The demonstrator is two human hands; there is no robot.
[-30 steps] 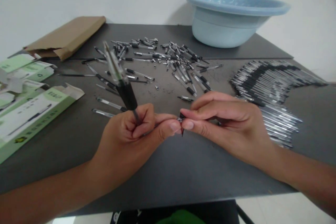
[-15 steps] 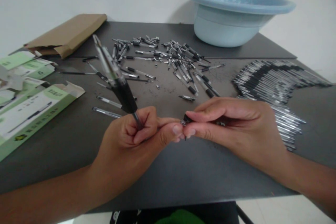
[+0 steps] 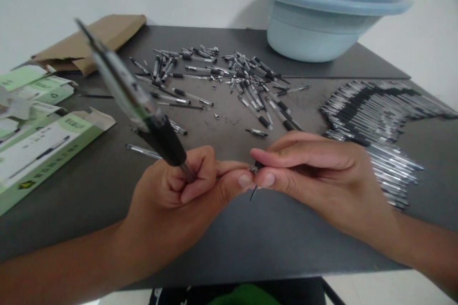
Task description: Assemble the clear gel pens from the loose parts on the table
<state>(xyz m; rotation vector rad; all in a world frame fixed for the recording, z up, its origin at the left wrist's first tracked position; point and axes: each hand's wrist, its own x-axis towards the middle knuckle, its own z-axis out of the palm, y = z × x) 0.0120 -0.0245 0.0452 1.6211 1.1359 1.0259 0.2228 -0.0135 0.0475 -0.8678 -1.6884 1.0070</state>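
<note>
Curled fingers of my left hand grip a clear pen with a black rubber grip, which points up and to the left, its upper part blurred. My left thumb and forefinger meet the fingertips of my right hand. Between the two hands is a small dark pen part, pinched by my right thumb and forefinger. A thin dark tip sticks out below the fingertips. Behind the hands lie scattered pens and pen parts. A dense row of pens lies on the right.
A light blue basin stands at the back right of the grey table. On the left are a brown paper bag and green-and-white pen boxes. One short pen piece lies just beyond my hands.
The pen in my left hand has swung further left and nearer the camera. The thin tip below my fingertips now shows more of its length and slants.
</note>
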